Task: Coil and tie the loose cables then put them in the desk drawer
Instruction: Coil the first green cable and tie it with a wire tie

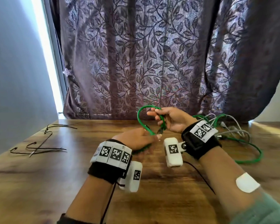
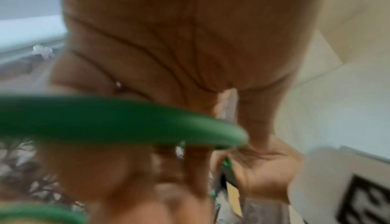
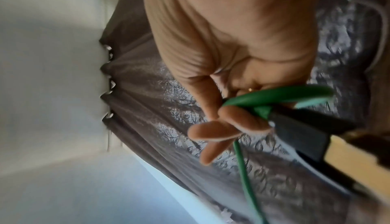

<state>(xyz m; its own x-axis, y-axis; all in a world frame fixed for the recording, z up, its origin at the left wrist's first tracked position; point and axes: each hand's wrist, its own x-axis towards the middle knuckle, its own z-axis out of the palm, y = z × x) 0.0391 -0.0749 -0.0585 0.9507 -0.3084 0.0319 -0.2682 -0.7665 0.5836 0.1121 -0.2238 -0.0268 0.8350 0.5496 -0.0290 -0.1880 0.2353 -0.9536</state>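
Desk point(image 1: 152, 183) with a curtain point(image 1: 152, 54) behind it; ties point(image 1: 42, 143) lie at its left, a cable pile point(image 1: 233, 126) at right, both hands raised between them

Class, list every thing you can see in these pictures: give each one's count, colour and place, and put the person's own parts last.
green cable: one, green, looped in the air between both hands
cable pile: several, green and grey, tangled on the desk's right
ties: a few, black, loose on the desk's left
desk: one, brown wood, under everything
curtain: one, purple leaf pattern, behind the desk
left hand: holds the loop's lower end
right hand: pinches the loop's upper strands
wrist bands: two, black with white markers
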